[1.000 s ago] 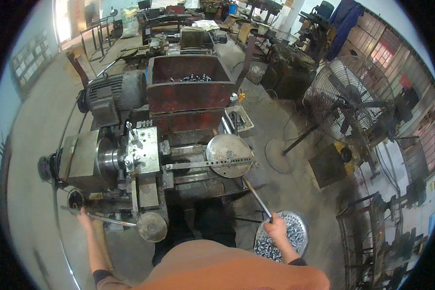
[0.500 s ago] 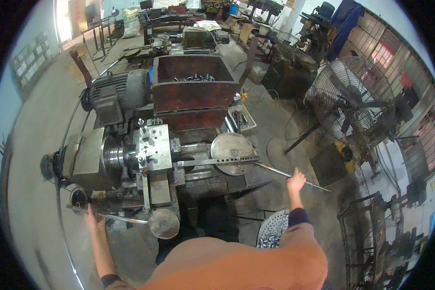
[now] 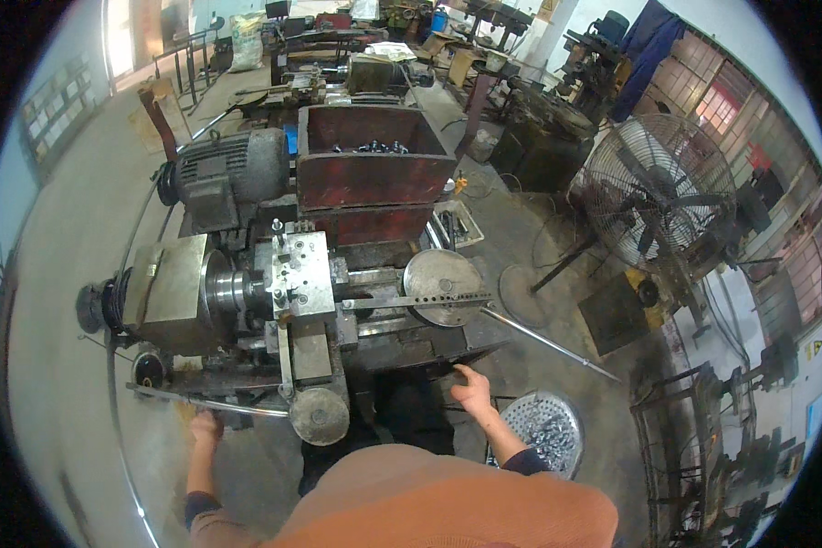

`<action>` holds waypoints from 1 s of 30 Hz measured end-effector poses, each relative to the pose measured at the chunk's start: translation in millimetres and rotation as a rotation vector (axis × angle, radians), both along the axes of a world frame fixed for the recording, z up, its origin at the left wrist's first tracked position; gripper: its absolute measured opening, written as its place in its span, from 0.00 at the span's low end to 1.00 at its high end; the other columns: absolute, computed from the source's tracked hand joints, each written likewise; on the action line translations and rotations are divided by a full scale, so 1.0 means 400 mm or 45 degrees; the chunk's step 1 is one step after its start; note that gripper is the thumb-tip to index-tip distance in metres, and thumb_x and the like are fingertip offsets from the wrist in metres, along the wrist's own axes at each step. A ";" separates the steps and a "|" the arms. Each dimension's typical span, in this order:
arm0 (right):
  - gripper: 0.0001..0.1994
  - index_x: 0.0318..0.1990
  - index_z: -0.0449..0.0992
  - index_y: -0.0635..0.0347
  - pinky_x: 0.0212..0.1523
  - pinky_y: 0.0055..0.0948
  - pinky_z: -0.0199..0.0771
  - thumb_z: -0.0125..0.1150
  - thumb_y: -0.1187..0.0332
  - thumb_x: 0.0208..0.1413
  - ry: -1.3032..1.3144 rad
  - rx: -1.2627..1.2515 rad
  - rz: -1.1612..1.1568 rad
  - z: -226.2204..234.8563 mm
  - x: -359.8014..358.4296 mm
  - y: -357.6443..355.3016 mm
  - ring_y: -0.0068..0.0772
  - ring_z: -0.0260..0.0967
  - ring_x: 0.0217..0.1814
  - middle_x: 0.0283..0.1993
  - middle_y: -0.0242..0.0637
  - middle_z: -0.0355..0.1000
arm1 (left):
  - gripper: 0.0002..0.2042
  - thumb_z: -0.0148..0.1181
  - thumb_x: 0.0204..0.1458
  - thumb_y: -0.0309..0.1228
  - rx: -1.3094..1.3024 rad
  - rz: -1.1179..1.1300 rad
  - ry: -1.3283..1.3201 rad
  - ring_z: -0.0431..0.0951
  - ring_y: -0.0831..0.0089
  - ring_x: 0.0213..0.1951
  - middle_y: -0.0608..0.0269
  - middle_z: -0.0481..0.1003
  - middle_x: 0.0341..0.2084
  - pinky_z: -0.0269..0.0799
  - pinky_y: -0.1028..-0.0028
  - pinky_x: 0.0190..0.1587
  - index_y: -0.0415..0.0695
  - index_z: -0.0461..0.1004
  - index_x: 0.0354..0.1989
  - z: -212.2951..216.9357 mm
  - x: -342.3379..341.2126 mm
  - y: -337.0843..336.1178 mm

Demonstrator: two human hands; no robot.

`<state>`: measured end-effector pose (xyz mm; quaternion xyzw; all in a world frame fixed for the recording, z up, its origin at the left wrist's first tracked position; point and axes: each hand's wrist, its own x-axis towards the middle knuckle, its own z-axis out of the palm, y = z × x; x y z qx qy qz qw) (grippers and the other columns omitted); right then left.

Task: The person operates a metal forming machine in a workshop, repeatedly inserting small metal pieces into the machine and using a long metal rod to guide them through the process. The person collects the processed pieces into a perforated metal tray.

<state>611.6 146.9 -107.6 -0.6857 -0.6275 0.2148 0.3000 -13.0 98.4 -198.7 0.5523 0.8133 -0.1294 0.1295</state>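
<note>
Your right hand (image 3: 472, 395) has left the right lever (image 3: 548, 342), fingers loosely spread, apparently empty, near the perforated bowl (image 3: 521, 418) | your left hand (image 3: 207, 427) has dropped just under the left lever (image 3: 247, 407), curled, contents unclear | both levers jut from the machine (image 3: 303, 274), seemingly unheld

Daylight is entering through the doorway (image 3: 119, 46) at far left, which is glaring almost white, while the window (image 3: 721, 108) at far right is glowing more softly. Muted light is covering the floor (image 3: 68, 265). Highlights are glinting on the steel block (image 3: 303, 271) and near-left lever (image 3: 208, 402). Dark trousers (image 3: 416, 406) are merging with shadow below the machine (image 3: 312, 352). The lens is bending edges toward the rim, black is filling all 4 corners, and far details are softening.
</note>
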 end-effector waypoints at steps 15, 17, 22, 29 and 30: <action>0.16 0.37 0.77 0.60 0.35 0.29 0.73 0.55 0.72 0.34 0.050 0.139 0.166 0.169 -0.057 0.132 0.36 0.75 0.31 0.30 0.43 0.75 | 0.17 0.52 0.50 0.46 0.632 -0.004 -0.166 0.75 0.51 0.33 0.48 0.74 0.30 0.70 0.56 0.35 0.43 0.70 0.35 -0.166 -0.001 -0.056; 0.16 0.36 0.77 0.61 0.34 0.28 0.72 0.55 0.73 0.33 0.052 0.357 0.294 0.205 -0.084 0.186 0.35 0.74 0.30 0.29 0.42 0.75 | 0.18 0.53 0.49 0.46 0.451 0.355 -0.267 0.74 0.48 0.36 0.46 0.74 0.33 0.70 0.55 0.37 0.41 0.69 0.37 -0.106 0.064 -0.033; 0.17 0.37 0.76 0.61 0.35 0.28 0.71 0.56 0.73 0.33 0.158 0.503 0.712 0.396 -0.368 0.314 0.36 0.73 0.31 0.28 0.40 0.73 | 0.21 0.57 0.46 0.42 0.087 0.282 -0.544 0.73 0.50 0.41 0.45 0.74 0.34 0.69 0.59 0.43 0.41 0.69 0.45 -0.045 -0.021 -0.096; 0.12 0.29 0.77 0.59 0.41 0.37 0.69 0.57 0.69 0.30 -0.214 0.774 1.316 0.442 -0.774 0.473 0.44 0.67 0.40 0.36 0.42 0.71 | 0.15 0.52 0.51 0.34 1.050 0.528 -0.401 0.76 0.62 0.28 0.51 0.75 0.25 0.69 0.67 0.33 0.42 0.71 0.46 0.492 -0.152 -0.222; 0.12 0.24 0.78 0.59 0.40 0.37 0.70 0.57 0.67 0.28 -0.343 0.543 1.224 0.448 -0.824 0.464 0.47 0.69 0.38 0.33 0.45 0.73 | 0.15 0.51 0.52 0.34 1.103 0.585 -0.280 0.76 0.62 0.27 0.52 0.75 0.24 0.69 0.67 0.32 0.43 0.72 0.46 0.530 -0.182 -0.261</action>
